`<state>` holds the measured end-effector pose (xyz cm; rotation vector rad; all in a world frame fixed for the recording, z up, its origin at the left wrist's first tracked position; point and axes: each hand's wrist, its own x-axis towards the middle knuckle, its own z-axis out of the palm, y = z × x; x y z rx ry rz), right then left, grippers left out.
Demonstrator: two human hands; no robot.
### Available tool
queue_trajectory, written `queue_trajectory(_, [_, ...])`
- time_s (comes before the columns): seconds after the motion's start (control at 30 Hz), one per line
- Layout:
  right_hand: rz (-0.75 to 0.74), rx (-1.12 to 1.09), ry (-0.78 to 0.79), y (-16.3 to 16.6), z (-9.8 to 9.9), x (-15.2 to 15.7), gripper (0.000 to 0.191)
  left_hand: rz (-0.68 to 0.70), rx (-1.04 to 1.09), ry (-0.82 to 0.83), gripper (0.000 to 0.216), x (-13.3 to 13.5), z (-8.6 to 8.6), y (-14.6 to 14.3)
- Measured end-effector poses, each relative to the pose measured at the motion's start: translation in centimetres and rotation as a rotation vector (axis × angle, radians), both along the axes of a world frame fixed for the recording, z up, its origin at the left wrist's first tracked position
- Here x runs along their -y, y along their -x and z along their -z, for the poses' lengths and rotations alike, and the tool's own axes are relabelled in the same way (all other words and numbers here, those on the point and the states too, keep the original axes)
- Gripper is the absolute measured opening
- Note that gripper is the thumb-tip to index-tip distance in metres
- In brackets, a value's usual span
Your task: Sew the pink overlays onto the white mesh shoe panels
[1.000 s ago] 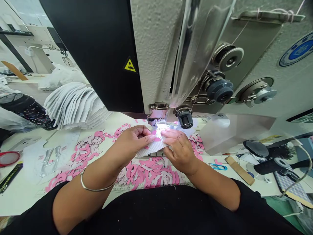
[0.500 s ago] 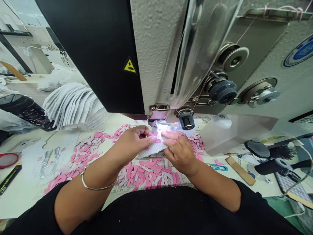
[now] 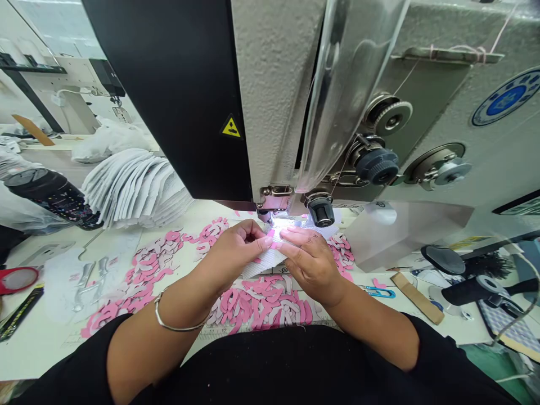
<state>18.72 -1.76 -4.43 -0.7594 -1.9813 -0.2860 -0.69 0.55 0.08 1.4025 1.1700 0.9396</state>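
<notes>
Under the lit needle area of a sewing machine (image 3: 274, 101) lies a white textured fabric piece (image 3: 266, 262). My left hand (image 3: 236, 250) pinches its left side between thumb and bent fingers, beside a small pink cut piece (image 3: 272, 232) on top of the fabric. From the right, my right hand (image 3: 314, 261) grips the fabric, fingers close together, its index fingertip close to my left thumb. The needle and part of the pink piece are hard to make out behind the glare and my fingers. In front of the fabric lies a heap of curved pink pieces (image 3: 264, 301).
More pink pieces (image 3: 154, 259) spread to the left. Behind them leans a stack of white fabric pieces (image 3: 135, 188) beside a black bottle (image 3: 53, 194). At right are a translucent guard (image 3: 405, 236), blue snips (image 3: 378, 292) and a brown strip (image 3: 417, 298). The machine head hangs close above my hands.
My right index finger has come down and left toward my left thumb, over the pink piece. The fabric stays near the needle area. The camera view has shifted slightly.
</notes>
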Motion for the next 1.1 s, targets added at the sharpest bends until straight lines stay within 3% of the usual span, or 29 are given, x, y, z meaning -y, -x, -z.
queue_trajectory(0.4, [-0.013, -0.016, 0.103, -0.6, -0.3, -0.3, 0.036, 0.12, 0.289, 0.248, 0.017, -0.3, -0.1, -0.5])
queue_trajectory(0.67, [-0.209, -0.017, 0.349, -2.3, -2.7, -2.3, 0.025, 0.082, 0.33, 0.277, 0.012, -0.7, -0.2, -1.2])
queue_trajectory(1.1, [-0.262, -0.066, 0.501, -2.6, -3.0, -3.4, 0.024, -0.014, 0.305, 0.291, 0.012, -0.9, -0.1, -1.7])
